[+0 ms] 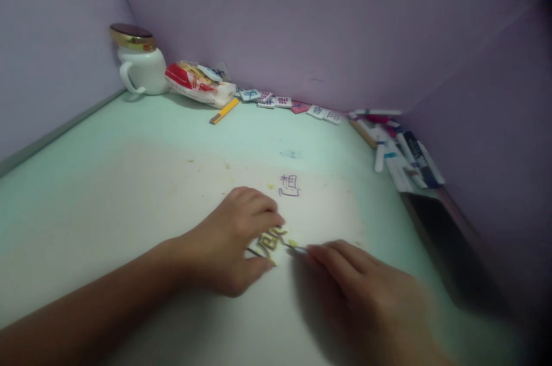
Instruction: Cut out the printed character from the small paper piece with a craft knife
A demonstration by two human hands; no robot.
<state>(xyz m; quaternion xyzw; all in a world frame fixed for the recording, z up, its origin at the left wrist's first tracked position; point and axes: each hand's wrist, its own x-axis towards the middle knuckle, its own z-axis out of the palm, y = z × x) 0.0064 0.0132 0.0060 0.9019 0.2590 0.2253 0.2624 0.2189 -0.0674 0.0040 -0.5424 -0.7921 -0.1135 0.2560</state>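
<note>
Lower centre of frame: left hand [233, 242] pinches a paper cutout [271, 242] on the table [129, 182]; right hand [366, 291] grips a thin tool [296, 248] touching it.

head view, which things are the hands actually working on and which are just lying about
In hand: left hand pinning small paper piece; right hand holding thin tool.

Lying about: white mug, snack packet, yellow pencil, tiles, pens.

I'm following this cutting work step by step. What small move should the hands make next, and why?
Probably keep the left hand pressing the small card piece with the yellow character flat and draw the thin tool in the right hand a little further along the outline: its tip sits at the piece's right edge, and yellow scraps lie nearby.
</note>
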